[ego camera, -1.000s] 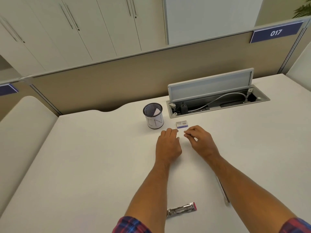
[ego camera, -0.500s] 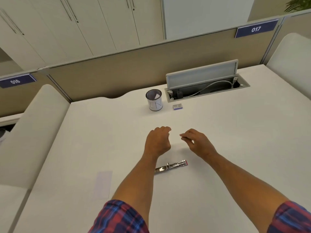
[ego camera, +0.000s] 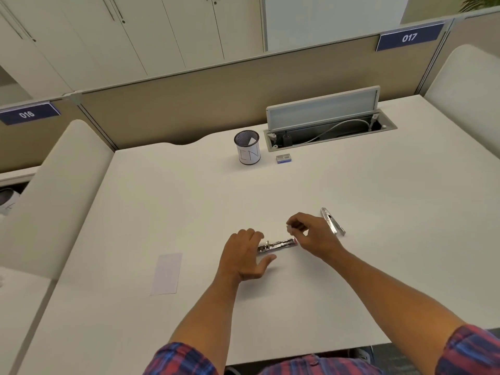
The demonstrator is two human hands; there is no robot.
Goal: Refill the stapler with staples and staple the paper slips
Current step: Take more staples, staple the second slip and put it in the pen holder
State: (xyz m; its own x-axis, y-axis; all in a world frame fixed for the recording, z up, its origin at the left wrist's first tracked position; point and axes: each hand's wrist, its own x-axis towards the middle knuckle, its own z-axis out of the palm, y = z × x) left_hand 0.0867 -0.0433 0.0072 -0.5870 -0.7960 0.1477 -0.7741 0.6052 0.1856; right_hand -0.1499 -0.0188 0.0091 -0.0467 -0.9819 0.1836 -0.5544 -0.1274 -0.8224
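The stapler lies flat on the desk, its pink tip toward the right hand. The left hand is at the stapler's other end, fingers relaxed and spread over it, thumb out beside it. Just above the stapler's tip, the right hand pinches a small strip of staples. A loose metal part lies right of the stapler, a paper slip left of it, and the staple box and a cup well beyond it.
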